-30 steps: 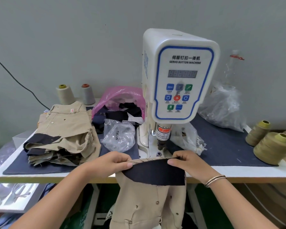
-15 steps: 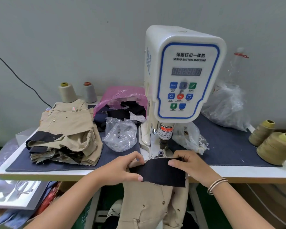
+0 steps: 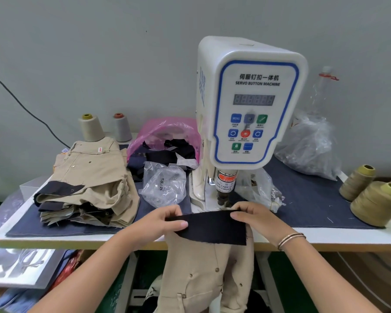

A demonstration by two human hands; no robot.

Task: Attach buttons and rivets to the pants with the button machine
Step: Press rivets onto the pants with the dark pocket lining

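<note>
Head camera view, looking forward and down at two bare hands working at the front edge of a white desk (image 3: 325,239). The left hand (image 3: 161,220) pinches the left end of a dark navy fabric strip (image 3: 212,225): its thumb lies on top of the strip and its fingers (image 3: 178,224) curl underneath, clamped on the cloth. The right hand (image 3: 253,219), with thin bracelets (image 3: 290,239) on the wrist, pinches the strip's upper right corner between thumb and curled fingers (image 3: 236,215). The strip is stretched flat between the two hands. It belongs to a pair of khaki pants (image 3: 203,274), which hang down from the hands over the desk's front edge; small metal buttons show on the hanging cloth.

The strip's far edge lies just beneath the dark punch head (image 3: 222,198) of a white servo button machine (image 3: 251,105), which stands directly behind the hands. Whether the cloth touches the punch cannot be told.

To the left of the machine, a clear plastic bag (image 3: 165,186) of small metal parts sits on a blue denim mat (image 3: 307,199). Behind it, a pink plastic bag (image 3: 165,132) holds dark fabric pieces. Farther left lies a folded stack of khaki pants (image 3: 86,181). Two thread cones, one beige (image 3: 90,128) and one grey (image 3: 121,127), stand against the wall. On the right end of the desk lie two olive thread cones (image 3: 375,199), with a large clear bag (image 3: 309,147) behind them.
</note>
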